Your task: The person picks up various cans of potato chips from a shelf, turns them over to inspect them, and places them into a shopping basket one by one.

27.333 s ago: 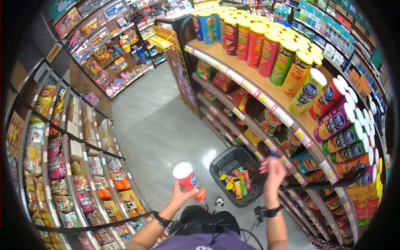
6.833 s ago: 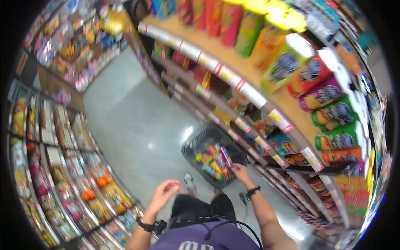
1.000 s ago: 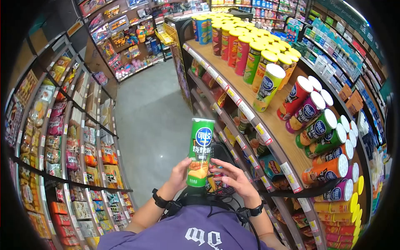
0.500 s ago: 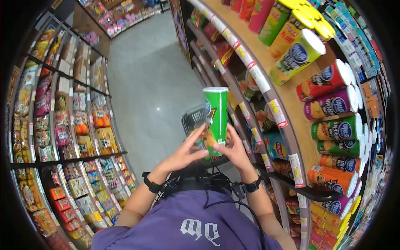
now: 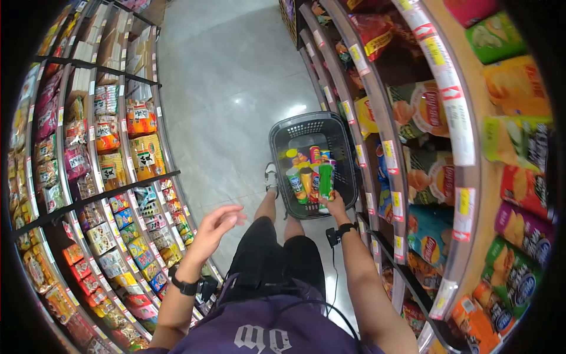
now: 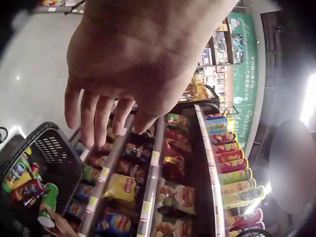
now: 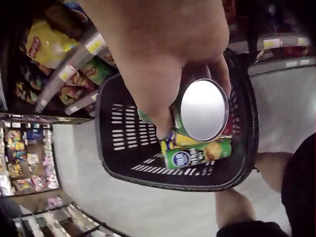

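Observation:
My right hand [image 5: 335, 204] grips a green potato chip canister [image 5: 325, 177] by its near end, down inside the black shopping basket [image 5: 277, 139]. In the right wrist view the canister's bare metal bottom [image 7: 202, 111] faces the camera, and my fingers hide much of its side. Several colourful chip canisters lie in the basket, among them another green canister [image 7: 197, 154] and a yellow canister [image 5: 306, 179]. My left hand [image 5: 214, 229] hangs in the air left of the basket, fingers loosely extended, holding nothing. From the left wrist, the palm [image 6: 128, 59] shows with fingers spread.
The basket stands on the grey floor [image 5: 218, 88] beside the right-hand shelves, which carry chip bags [image 5: 430, 109] and, on top, more canisters [image 5: 512, 274]. Packaged snacks [image 5: 147, 154] fill the left-hand shelves. A shoe [image 5: 271, 177] is close to the basket's left side.
Half a second ago both hands held the green canister before my body. The right hand has lowered it into the basket, while the left has let go and moved left. The head view tilts further down.

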A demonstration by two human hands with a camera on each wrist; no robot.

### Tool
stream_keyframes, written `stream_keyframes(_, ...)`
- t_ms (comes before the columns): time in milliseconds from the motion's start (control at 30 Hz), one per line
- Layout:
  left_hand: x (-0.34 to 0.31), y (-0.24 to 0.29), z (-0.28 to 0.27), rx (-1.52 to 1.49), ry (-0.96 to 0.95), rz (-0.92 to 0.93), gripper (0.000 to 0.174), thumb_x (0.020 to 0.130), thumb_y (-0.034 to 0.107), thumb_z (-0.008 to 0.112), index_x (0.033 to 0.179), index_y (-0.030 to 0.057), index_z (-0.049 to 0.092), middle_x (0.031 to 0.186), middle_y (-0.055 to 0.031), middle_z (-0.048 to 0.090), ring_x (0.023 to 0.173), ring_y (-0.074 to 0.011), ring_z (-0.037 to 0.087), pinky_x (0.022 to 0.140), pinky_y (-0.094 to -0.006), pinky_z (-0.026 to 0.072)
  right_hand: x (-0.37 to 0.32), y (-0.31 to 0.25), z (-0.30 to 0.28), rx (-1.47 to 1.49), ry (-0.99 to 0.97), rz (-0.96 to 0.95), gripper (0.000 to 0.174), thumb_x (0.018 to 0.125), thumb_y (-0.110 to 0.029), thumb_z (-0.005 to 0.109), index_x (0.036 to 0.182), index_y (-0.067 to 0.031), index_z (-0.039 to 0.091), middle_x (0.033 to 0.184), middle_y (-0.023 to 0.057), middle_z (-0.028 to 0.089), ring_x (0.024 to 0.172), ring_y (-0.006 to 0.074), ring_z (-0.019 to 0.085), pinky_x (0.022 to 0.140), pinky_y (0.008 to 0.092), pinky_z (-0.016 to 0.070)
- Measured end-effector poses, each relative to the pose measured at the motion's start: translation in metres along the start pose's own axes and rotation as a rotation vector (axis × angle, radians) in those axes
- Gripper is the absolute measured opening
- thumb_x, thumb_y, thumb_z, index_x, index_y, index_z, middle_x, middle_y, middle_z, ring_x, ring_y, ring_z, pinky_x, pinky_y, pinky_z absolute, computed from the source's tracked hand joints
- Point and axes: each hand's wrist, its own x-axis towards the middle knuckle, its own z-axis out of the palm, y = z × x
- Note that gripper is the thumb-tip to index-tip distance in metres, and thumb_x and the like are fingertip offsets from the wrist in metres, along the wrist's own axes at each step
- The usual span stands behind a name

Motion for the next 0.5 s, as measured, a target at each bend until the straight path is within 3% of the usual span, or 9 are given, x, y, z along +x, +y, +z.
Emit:
stream_keyframes(167,-0.011,-0.038,-0.013,-0.012,0.083,-0.184,0.035,0.104,0.022,0.056,0.130,-0.0011,0.060,0.114,-0.0140,0.071,0.104,-0.0220,0.068,0.096,-0.0368,0.0510,0.014,0.024,0.035,-0.109,-0.162,0.177,0.080,0.073,-0.036,0.089,0.138,-0.0061,0.055,0.124,0.0188,0.069,0.113,0.0365,0.067,0.098,0.0437,0.0499)
stream_keyframes(233,-0.009,-0.049,-0.016,0.000,0.101,-0.207,0.034,0.105,0.021,0.055,0.129,-0.0033,0.060,0.111,-0.0152,0.071,0.103,-0.0229,0.068,0.095,-0.0368,0.0522,0.019,0.042,0.058,-0.074,-0.079,0.006,0.079,0.076,-0.034,0.088,0.140,-0.0035,0.054,0.125,0.0159,0.068,0.117,0.0319,0.064,0.098,0.0392,0.0493)
stream_keyframes(300,-0.005,-0.052,-0.016,-0.029,0.105,-0.263,0.033,0.105,0.020,0.054,0.128,-0.0032,0.061,0.110,-0.0144,0.071,0.102,-0.0222,0.068,0.095,-0.0355,0.0523,0.026,0.063,0.078,-0.015,-0.102,-0.032,0.086,0.076,-0.029,0.088,0.147,-0.0036,0.046,0.130,0.0185,0.064,0.121,0.0345,0.062,0.101,0.0408,0.0482)
stream_keyframes(400,0.004,-0.044,-0.010,-0.035,0.046,-0.287,0.031,0.105,0.014,0.054,0.129,-0.0038,0.060,0.110,-0.0120,0.072,0.102,-0.0185,0.067,0.095,-0.0325,0.0505,0.028,0.038,0.076,-0.235,-0.112,0.038,0.097,0.076,-0.016,0.085,0.156,-0.0054,0.032,0.148,0.0207,0.050,0.137,0.0357,0.050,0.112,0.0421,0.0413)
stream_keyframes(500,0.010,-0.040,-0.008,-0.017,0.007,-0.287,0.030,0.106,0.011,0.052,0.130,-0.0045,0.059,0.110,-0.0127,0.072,0.103,-0.0189,0.067,0.096,-0.0324,0.0505,0.031,0.040,0.087,-0.280,-0.121,0.104,0.094,0.078,-0.010,0.083,0.156,-0.0064,0.031,0.152,0.0204,0.047,0.139,0.0354,0.047,0.112,0.0415,0.0407)
